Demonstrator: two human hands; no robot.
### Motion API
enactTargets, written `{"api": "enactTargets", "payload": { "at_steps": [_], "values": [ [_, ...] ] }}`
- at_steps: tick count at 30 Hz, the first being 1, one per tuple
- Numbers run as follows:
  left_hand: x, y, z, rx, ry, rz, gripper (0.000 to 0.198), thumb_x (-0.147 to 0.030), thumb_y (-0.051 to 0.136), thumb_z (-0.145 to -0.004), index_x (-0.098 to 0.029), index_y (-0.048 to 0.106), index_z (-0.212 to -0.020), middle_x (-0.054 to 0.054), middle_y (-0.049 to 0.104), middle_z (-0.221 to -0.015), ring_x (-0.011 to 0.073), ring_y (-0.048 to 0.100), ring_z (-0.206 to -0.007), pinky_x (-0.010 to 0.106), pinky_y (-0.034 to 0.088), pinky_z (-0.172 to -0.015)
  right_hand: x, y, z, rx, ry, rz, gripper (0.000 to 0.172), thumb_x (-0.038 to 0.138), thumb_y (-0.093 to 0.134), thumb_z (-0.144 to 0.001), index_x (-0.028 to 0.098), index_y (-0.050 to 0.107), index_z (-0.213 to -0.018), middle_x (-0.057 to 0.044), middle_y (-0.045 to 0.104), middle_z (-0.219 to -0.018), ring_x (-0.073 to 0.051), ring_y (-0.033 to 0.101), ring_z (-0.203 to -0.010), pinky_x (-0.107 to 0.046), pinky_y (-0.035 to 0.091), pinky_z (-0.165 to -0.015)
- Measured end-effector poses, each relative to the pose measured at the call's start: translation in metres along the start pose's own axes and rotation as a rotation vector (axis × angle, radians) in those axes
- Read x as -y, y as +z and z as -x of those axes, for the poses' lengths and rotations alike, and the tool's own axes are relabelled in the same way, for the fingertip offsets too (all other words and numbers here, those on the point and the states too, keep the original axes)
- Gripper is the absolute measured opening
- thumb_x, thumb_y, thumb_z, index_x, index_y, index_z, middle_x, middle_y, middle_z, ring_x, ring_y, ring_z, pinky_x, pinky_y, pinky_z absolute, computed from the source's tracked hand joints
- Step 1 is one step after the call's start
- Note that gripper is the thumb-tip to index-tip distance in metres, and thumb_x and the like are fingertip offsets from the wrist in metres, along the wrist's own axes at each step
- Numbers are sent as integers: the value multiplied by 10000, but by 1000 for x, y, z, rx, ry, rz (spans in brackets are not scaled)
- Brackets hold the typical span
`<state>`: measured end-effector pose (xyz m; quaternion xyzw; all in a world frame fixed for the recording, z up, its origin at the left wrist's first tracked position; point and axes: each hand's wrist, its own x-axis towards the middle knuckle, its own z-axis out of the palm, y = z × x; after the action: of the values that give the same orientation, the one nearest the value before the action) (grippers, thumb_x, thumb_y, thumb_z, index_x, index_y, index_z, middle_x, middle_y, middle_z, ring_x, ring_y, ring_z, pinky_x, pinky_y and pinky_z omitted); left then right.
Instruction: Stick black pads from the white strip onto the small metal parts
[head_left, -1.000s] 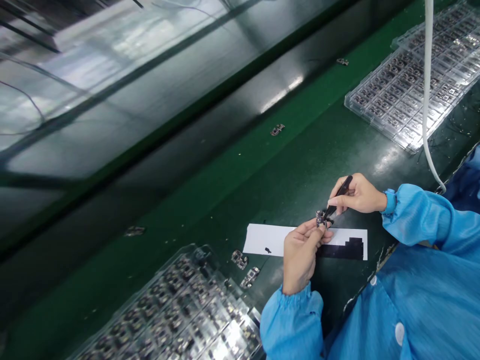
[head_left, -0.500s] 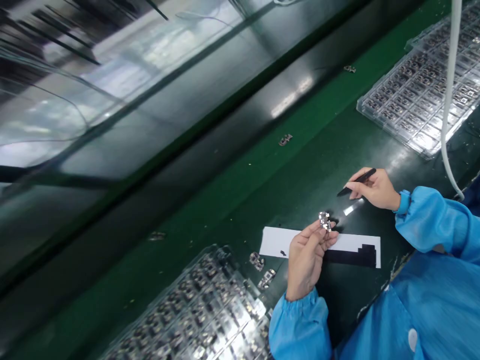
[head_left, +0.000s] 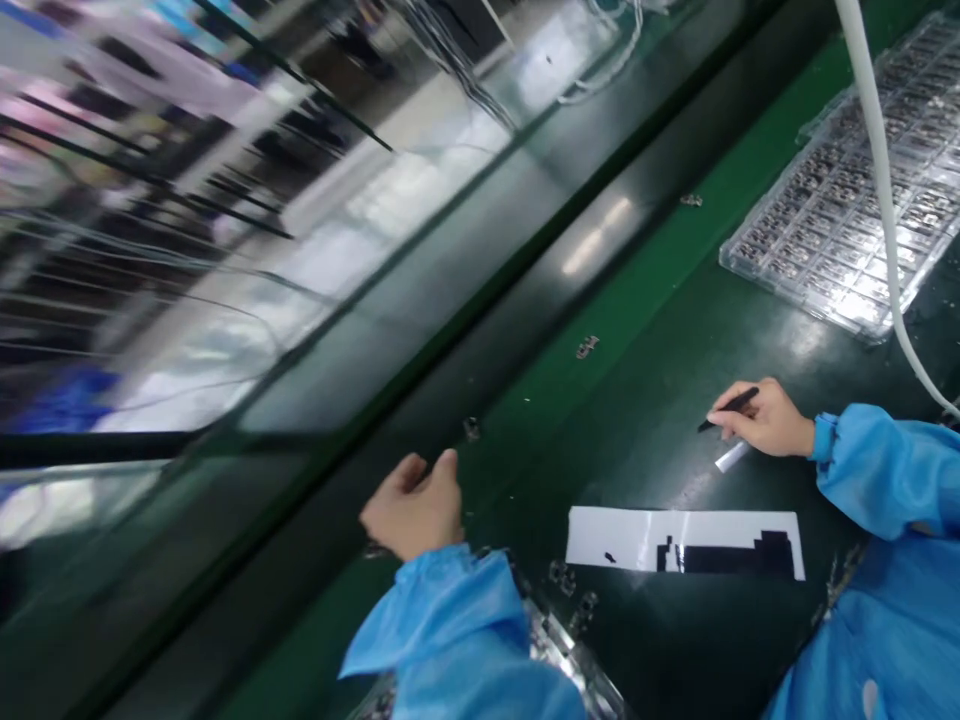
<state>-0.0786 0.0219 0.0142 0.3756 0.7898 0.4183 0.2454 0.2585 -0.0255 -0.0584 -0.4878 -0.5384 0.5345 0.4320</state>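
My left hand [head_left: 412,507] is at the far side of the green mat [head_left: 645,340], fingers and thumb apart, with no board visible in it. A small circuit board [head_left: 470,428] lies just beyond its fingertips. My right hand [head_left: 761,418] grips black tweezers [head_left: 731,408], tips pointing left, touching nothing. Below it lies a white strip [head_left: 615,537] bearing black film pieces [head_left: 727,555]. Several small boards [head_left: 562,577] sit near my left sleeve.
A clear plastic tray of small boards [head_left: 840,220] stands at the upper right, with a white tube [head_left: 877,170] hanging beside it. Another tray [head_left: 562,640] lies partly under my left sleeve. Loose boards [head_left: 587,346] dot the mat. A glossy raised edge [head_left: 480,300] runs along the far side.
My left hand has moved left, away from the white strip, and no longer shows the small board. My right hand has drawn back slightly. The view has shifted.
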Motion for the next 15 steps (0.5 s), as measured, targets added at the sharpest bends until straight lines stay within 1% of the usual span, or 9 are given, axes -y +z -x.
{"api": "enactTargets", "payload": {
  "at_steps": [2, 3, 4, 5, 6, 8, 10, 12, 15],
  "values": [
    [-3, 5, 36, -47, 60, -176, 317, -296, 774, -599, -196, 678, -883, -47, 557, -588, 161, 522, -646, 331, 465, -732, 0, -1, -4, 2, 29, -18, 292, 417, 687, -716, 136, 610, -721, -17, 618, -519, -145, 630, -456, -232, 496, -421],
    [-5, 9, 61, -15, 120, -276, 335, -341, 766, -613, -212, 702, -916, -30, 602, -637, 175, 536, -660, 345, 461, -749, -1, -1, -7, 4, 42, -28, 307, 428, 694, -704, 136, 603, -726, -13, 617, -529, -141, 632, -466, -227, 495, -426],
    [-6, 15, 88, 57, 206, -374, 335, -379, 749, -632, -225, 720, -928, -11, 637, -678, 192, 556, -666, 356, 460, -752, -2, -1, -9, 1, 49, -43, 318, 433, 699, -695, 135, 594, -733, -6, 609, -532, -137, 633, -471, -223, 498, -435],
    [-6, 21, 118, 176, 301, -405, 301, -390, 726, -656, -230, 734, -911, 10, 670, -736, 202, 571, -664, 354, 463, -740, -2, -1, -11, -6, 54, -63, 326, 436, 701, -688, 137, 582, -737, 5, 597, -528, -130, 629, -469, -216, 497, -439],
    [-5, 27, 148, 312, 387, -383, 250, -380, 697, -689, -235, 742, -888, 27, 694, -800, 210, 590, -684, 342, 464, -735, -2, -2, -11, -9, 60, -82, 332, 435, 706, -681, 140, 569, -745, 18, 585, -523, -122, 625, -464, -208, 493, -437],
    [1, 39, 205, 533, 503, -334, 166, -314, 647, -750, -251, 746, -868, 45, 709, -848, 219, 616, -729, 318, 459, -737, 1, -5, -6, 2, 68, -119, 340, 425, 717, -671, 145, 546, -762, 39, 568, -512, -109, 614, -448, -193, 487, -426],
    [15, 49, 250, 668, 598, -368, 197, -260, 580, -813, -253, 739, -929, 64, 702, -847, 213, 613, -730, 301, 453, -706, 7, -12, 9, 64, 86, -140, 338, 411, 723, -674, 145, 536, -767, 42, 571, -510, -107, 613, -442, -186, 485, -417],
    [30, 56, 279, 691, 675, -451, 259, -243, 521, -857, -235, 712, -1031, 81, 681, -836, 203, 593, -709, 292, 445, -666, 14, -20, 29, 178, 124, -145, 329, 402, 724, -683, 142, 535, -751, 29, 584, -512, -114, 620, -449, -187, 487, -412],
    [46, 64, 293, 612, 734, -561, 318, -265, 479, -889, -201, 655, -1146, 87, 643, -820, 198, 566, -705, 282, 422, -613, 16, -29, 57, 325, 185, -123, 329, 393, 744, -669, 140, 543, -729, 16, 597, -519, -127, 630, -463, -198, 494, -419]
  ]
}}
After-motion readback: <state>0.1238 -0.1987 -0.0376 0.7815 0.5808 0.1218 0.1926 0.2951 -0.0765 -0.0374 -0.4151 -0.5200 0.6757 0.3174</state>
